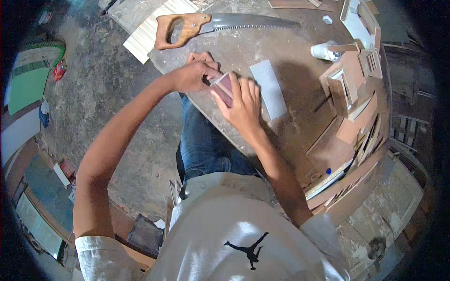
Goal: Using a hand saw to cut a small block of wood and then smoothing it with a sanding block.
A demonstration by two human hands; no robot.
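Between the thumb and fingers of my right hand (243,103) is a small, flat reddish-brown piece (225,89) with a pale edge. It looks like folded sandpaper, but its kind is not certain. My left hand (199,72) is closed at the bench edge, right beside that piece. Its curled fingers hide what they grip, if anything. Just right of my right hand, a white rectangular panel (269,89) lies flat on the worn workbench (293,61). Beyond both hands rests a handsaw (183,30) with a wooden handle, its toothed edge toward me.
A pale striped board (140,42) lies under the saw handle at the bench's far left. To the right are a white bottle (323,51) on its side, small wooden assemblies (342,89) and stacked wood strips (347,173). A blue cap (328,171) sits near the strips.
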